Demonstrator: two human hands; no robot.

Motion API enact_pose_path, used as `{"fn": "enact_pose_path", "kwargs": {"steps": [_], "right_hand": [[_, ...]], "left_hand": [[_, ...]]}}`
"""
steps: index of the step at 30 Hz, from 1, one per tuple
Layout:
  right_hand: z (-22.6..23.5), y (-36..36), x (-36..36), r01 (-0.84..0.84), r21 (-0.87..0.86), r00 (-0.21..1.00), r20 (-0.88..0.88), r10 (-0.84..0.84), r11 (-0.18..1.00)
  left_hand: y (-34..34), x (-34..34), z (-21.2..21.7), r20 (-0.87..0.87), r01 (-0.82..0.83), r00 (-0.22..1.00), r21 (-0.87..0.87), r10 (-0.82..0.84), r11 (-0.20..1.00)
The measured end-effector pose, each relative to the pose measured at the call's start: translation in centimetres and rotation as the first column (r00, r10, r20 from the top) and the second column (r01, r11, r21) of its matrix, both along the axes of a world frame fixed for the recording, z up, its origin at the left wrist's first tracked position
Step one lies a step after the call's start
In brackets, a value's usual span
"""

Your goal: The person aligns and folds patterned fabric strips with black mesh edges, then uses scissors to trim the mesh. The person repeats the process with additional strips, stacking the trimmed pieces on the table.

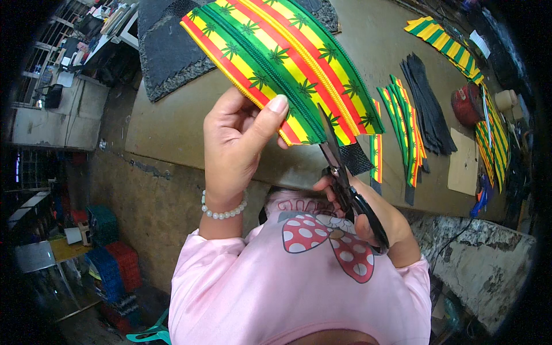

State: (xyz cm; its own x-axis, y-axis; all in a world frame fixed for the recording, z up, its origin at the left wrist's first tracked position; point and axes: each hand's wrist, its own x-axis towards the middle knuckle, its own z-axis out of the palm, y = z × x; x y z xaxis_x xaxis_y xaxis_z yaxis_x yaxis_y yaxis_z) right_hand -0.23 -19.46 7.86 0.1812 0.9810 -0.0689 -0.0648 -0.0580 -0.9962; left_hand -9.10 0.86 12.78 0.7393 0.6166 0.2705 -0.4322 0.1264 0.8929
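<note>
A curved fabric panel [276, 54] is held up over the table, striped in red, yellow and green with dark leaf prints. Ridged green and yellow lines like zipper teeth run along it. My left hand [244, 126] pinches its near left edge, thumb on top and fingers underneath. Black-handled scissors [339, 172] are in my right hand [362, 224], fingers through the handles. One dark blade lies over the panel's near end, between two strips; the other blade is partly hidden. A piece of black mesh [356, 159] shows just below that end.
Striped strips [407, 123] and dark strips [425, 106] lie on the brown table [172, 126] to the right. A dark slab [172, 63] rests at the far left. Farther right are a red round object [467, 104], a cardboard piece [463, 164] and more striped fabric [445, 46].
</note>
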Motion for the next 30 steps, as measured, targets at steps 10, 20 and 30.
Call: {"fn": "enact_pose_path", "kwargs": {"steps": [10,20,30], "right_hand": [[1.2,-0.2,-0.5,0.026,-0.074,0.988,0.154,-0.014,0.997],[1.5,-0.2,-1.0,0.049,-0.097,0.993,0.109,-0.038,0.994],[1.0,0.2,-2.9,0.067,-0.086,0.998,-0.007,-0.068,0.994]], "left_hand": [[-0.3,-0.1,-0.1,0.014,0.016,1.000,0.030,-0.017,0.999],[-0.5,-0.2,-0.3,-0.016,-0.003,1.000,0.041,0.004,0.999],[-1.4,-1.9,0.2,-0.016,-0.029,0.999,0.117,0.031,0.993]]}}
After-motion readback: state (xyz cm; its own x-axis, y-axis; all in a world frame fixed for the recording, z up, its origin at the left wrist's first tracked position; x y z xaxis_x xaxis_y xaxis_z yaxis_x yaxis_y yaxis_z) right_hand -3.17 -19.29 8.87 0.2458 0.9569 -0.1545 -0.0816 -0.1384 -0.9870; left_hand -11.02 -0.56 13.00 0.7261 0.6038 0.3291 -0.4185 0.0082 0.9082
